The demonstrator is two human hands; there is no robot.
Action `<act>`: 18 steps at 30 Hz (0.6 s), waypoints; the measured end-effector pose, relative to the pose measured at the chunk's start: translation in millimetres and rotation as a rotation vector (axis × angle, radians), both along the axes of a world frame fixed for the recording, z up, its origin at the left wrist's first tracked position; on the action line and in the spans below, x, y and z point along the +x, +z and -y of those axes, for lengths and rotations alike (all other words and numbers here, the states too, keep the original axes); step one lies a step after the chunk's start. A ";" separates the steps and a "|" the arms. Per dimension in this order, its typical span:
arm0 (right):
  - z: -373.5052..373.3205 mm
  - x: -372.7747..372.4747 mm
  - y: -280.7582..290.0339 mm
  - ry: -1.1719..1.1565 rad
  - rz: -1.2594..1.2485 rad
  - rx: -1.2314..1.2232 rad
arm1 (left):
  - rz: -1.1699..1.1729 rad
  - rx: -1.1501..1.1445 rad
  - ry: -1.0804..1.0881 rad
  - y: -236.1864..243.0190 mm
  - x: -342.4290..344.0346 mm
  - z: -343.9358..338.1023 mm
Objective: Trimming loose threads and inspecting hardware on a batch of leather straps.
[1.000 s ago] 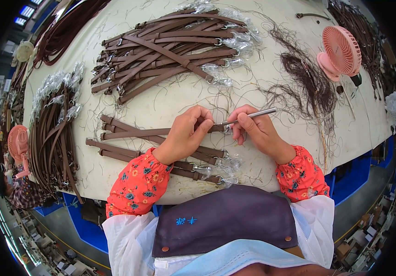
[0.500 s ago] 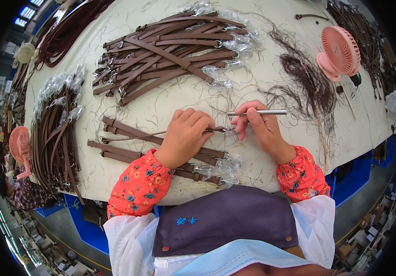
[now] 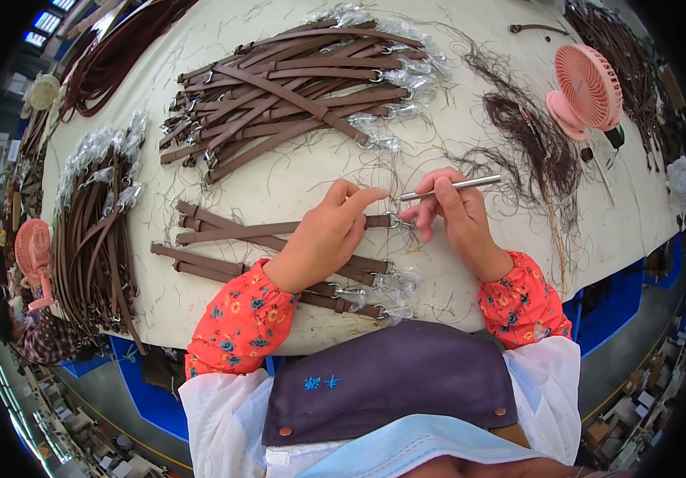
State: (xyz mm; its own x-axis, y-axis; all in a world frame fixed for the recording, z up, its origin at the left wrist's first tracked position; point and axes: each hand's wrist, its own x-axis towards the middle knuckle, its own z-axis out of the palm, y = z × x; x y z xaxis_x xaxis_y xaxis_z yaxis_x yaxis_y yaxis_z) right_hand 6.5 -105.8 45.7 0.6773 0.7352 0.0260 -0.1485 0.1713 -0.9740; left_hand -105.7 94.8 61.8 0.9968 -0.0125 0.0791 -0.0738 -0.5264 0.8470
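Note:
My right hand point(image 3: 456, 213) grips a slim silver pen-shaped tool point(image 3: 470, 184). Its narrow tip points left, close to my left fingertip. A brown leather strap point(image 3: 243, 231) lies flat, crossing under my left hand point(image 3: 327, 235); the strap's end with a metal ring point(image 3: 394, 220) shows between my two hands. My left index finger stretches out above that end, apart from the thumb, while the other fingers are partly hidden. The curled lower fingers of my right hand are close to the ring and hardware. Whether they touch it, I cannot tell.
More brown straps point(image 3: 295, 88) with plastic-wrapped hardware form a pile at the back, and another bundle point(image 3: 96, 239) is at the left. Tangled dark threads point(image 3: 526, 135) and a pink fan point(image 3: 586, 88) are at the right. Another pink fan point(image 3: 33, 247) stands far left.
My left fingers have let go of the strap's end, and the index finger has extended. The strap has turned from edge-on to flat. The pen-shaped tool has tilted, its right end higher.

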 end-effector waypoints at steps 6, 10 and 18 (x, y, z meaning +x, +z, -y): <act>0.3 -0.9 2.7 0.102 0.073 -0.091 | 0.068 0.235 -0.051 -5.8 2.9 0.9; -0.3 -2.4 7.2 0.165 0.032 -0.153 | 0.069 0.226 -0.001 -10.4 1.4 0.6; -0.7 -2.2 4.6 0.193 0.071 -0.148 | 0.060 0.010 0.030 -11.5 -1.2 -2.3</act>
State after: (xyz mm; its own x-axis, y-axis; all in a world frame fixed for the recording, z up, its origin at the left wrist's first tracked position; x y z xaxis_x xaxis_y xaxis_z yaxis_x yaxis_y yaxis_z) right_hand 4.2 -105.1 50.2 0.5244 0.8501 -0.0490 -0.0946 0.0010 -0.9955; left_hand -106.9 97.1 50.3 0.9902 0.0167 0.1384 -0.1078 -0.5376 0.8363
